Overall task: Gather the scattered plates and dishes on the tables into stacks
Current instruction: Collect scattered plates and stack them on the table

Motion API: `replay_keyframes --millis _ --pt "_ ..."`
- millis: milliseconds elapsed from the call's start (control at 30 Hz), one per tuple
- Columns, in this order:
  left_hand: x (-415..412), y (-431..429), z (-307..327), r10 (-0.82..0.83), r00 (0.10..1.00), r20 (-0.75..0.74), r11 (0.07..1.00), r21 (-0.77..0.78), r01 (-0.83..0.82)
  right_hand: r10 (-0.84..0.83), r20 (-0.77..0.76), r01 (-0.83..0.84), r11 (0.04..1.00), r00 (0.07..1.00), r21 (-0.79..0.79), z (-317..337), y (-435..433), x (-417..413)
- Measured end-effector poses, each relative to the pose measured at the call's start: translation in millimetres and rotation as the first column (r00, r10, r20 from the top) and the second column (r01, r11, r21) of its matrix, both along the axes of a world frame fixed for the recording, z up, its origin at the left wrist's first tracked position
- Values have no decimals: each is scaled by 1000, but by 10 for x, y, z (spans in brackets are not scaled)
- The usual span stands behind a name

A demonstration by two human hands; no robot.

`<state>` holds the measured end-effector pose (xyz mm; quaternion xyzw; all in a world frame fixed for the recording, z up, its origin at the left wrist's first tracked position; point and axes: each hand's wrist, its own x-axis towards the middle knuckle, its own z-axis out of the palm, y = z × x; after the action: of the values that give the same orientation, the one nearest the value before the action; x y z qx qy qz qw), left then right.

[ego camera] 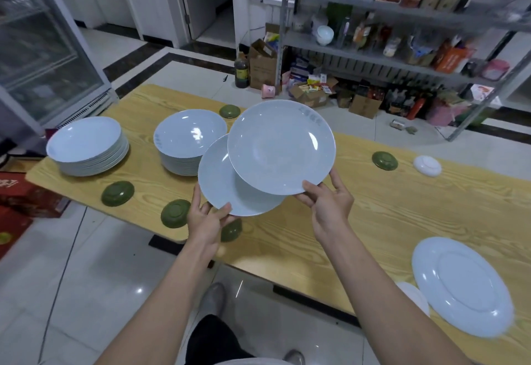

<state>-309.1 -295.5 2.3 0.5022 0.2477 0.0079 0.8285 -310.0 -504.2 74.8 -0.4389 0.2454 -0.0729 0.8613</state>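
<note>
Two pale blue, glossy round ceramic plates are held up at mid-frame, above the yellow wood-grain table [373, 209]. The upper plate [281, 146] overlaps the lower plate [221, 183]; whether they touch is unclear. The right hand [327, 201] pinches the upper plate's near rim, thumb on top. The left hand [207, 221] grips the lower plate's near edge the same way.

Each plate hangs from one edge, so the slick glaze could slip and a plate tip out. The rims could also knock and chip, and an off-centre landing might tilt a tall stack.

Both plates are shallow and smooth, and the upper one has a faint grey mark near its far rim. Just behind them at left is a stack of matching plates [189, 135], with a second stack [86, 146] at far left. Small dark green dishes [117, 194] lie scattered, and a large overturned plate [462, 287] sits at lower right.
</note>
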Motion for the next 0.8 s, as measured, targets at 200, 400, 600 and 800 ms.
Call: replay_keyframes --millis 200,400,600,800 --pt "551 530 29 -28 999 31 1000 -2 28 -18 16 18 1000 1000 -10 15 531 483" --pt "1203 1129 39 -45 999 19 999 -7 45 -60 -5 60 998 998 -7 9 1140 1037" --pt "1650 1491 61 -28 999 -20 998 -57 27 -116 -47 115 993 992 -13 -42 1467 1407" --pt "1867 1610 31 -13 997 -70 995 -101 6 -118 -86 116 993 989 -34 -81 1525 1642"
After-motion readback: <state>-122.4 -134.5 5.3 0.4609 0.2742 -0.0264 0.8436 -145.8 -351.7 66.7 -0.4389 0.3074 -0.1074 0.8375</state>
